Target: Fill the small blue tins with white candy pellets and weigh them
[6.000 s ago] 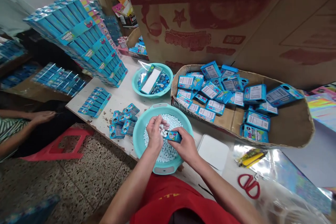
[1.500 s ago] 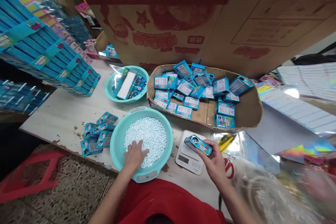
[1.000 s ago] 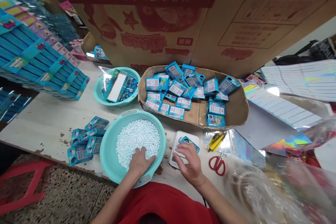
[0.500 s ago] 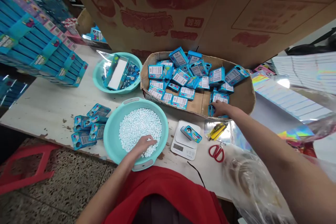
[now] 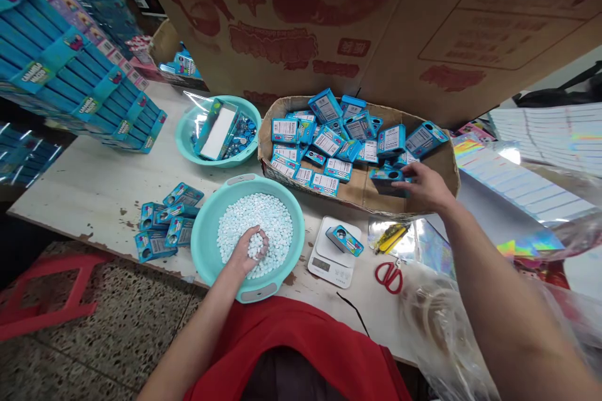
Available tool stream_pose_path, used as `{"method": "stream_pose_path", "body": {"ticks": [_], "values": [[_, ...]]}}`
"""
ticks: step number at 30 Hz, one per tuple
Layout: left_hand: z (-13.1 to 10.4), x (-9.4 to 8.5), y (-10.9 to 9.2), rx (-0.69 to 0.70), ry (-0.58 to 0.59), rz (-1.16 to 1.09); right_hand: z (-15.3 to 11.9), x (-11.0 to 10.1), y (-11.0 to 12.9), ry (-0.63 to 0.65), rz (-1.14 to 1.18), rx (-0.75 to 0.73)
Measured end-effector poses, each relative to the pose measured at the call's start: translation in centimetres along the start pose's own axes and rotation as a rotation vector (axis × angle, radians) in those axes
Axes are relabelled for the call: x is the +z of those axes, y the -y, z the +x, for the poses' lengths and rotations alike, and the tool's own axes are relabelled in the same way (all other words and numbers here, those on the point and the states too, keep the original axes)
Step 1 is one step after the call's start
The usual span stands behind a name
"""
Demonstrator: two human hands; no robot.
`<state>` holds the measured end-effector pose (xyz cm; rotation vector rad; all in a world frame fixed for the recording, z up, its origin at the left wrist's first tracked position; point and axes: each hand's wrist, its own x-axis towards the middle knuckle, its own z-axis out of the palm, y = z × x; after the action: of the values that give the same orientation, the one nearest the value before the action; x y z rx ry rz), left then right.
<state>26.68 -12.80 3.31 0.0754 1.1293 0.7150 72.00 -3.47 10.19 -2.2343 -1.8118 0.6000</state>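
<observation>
My left hand is cupped around a small heap of white candies, over the turquoise basin of loose white candies. Inside the shallow cardboard tray, my right hand has its fingers closed on the end of a small blue candy box, tilted near the tray's front wall. Many similar blue boxes lie jumbled in the tray. Between basin and tray front, a white kitchen scale bears one blue box lying on it.
Several blue boxes lie left of the basin. Behind is a second turquoise basin with blue pieces and packaging. Red scissors, a yellow cutter and clear plastic lie right. A big carton stands behind; a red stool is left.
My left hand has lifted and turned palm up with candies in it. My right hand has shifted slightly right and up, tilting a blue box in the tray.
</observation>
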Motion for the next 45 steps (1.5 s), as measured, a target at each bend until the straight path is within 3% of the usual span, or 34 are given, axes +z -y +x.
{"method": "stream_pose_path", "body": {"ticks": [3,5,8,10,13,18,22,25,29,32,35,38,40,45], "values": [[0.1,0.0,0.2,0.046,-0.042,0.015,-1.9,-0.2,2.5,-0.284,0.703,-0.023],[0.0,0.1,0.4,0.157,-0.118,0.189,-3.3,0.1,4.6,-0.380,1.119,-0.036],[-0.4,0.2,0.5,0.399,-0.236,0.656,-5.7,0.7,7.6,-0.388,1.495,-0.061],[-0.8,0.1,0.2,0.543,-0.255,0.960,-7.4,1.1,8.9,-0.357,1.678,-0.027],[-0.9,-0.1,-0.7,0.681,-0.263,1.172,-9.9,1.6,10.0,-0.229,1.865,0.127],[-0.3,-0.6,-1.9,0.416,-0.297,0.737,-13.6,2.5,11.1,-0.037,2.014,0.306],[-0.8,0.7,-2.0,0.325,-0.245,0.721,-16.2,3.2,11.0,0.012,2.044,0.345],[-1.6,4.0,-1.8,0.321,-0.103,0.835,-17.6,3.8,10.4,0.058,2.064,0.294],[-1.9,10.9,-0.7,0.470,0.200,1.182,-18.5,4.5,9.2,0.040,2.086,0.257],[-1.2,15.6,0.5,0.595,0.310,1.531,-18.9,4.7,8.5,0.043,2.130,0.267],[-0.3,18.4,1.7,0.619,0.373,1.811,-19.4,4.8,7.8,0.047,2.201,0.304],[0.3,19.5,2.4,0.605,0.363,1.950,-19.8,4.9,7.2,0.029,2.259,0.339],[0.4,19.5,2.4,0.594,0.325,1.922,-20.0,5.0,6.7,0.008,2.262,0.351],[0.8,17.4,1.0,0.507,0.262,1.448,-20.2,5.2,6.2,-0.029,2.211,0.407]]}}
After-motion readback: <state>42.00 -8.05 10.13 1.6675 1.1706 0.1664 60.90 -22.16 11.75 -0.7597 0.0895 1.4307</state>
